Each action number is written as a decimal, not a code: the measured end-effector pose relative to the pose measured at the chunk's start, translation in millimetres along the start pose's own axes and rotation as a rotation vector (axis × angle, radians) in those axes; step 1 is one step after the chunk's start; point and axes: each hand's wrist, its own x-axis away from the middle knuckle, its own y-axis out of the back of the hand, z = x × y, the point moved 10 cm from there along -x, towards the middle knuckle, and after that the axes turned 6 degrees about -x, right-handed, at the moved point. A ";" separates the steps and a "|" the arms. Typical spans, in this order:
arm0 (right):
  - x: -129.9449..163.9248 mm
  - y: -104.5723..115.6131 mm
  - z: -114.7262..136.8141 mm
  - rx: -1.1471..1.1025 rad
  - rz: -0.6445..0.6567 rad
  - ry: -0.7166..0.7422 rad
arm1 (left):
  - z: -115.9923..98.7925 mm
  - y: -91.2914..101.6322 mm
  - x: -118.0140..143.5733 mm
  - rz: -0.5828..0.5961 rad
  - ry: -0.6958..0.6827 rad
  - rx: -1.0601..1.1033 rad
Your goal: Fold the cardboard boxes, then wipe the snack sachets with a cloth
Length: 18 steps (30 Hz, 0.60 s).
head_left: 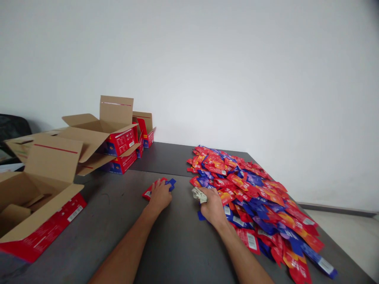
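Note:
My left hand [160, 196] lies flat on a small stack of red and blue sachets [171, 183] in the middle of the dark grey table [174, 244], pressing them down. My right hand [212, 205] rests at the near left edge of a large heap of red, orange and blue sachets [254, 197]. It is closed around a crumpled whitish piece [199, 195], with a blue sachet [201, 216] under the palm.
An open cardboard box with a red outside [35, 209] stands at the near left. More open red boxes [118, 142] are stacked at the far left. A white wall rises behind the table. A dark chair [12, 128] shows at the far left edge.

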 end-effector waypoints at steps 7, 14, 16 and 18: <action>-7.0 37.0 -25.0 0.092 -0.149 -0.129 | -79.2 -5.4 18.2 0.026 -0.241 0.332; -7.0 50.5 -34.1 0.130 -0.197 -0.189 | -169.5 -9.1 69.4 0.216 -0.668 0.519; -6.4 48.5 -32.2 0.104 -0.200 -0.171 | -170.2 -17.2 74.5 0.284 -0.692 0.467; -5.9 46.7 -30.1 0.089 -0.207 -0.145 | -164.5 -22.8 73.1 0.305 -0.688 0.428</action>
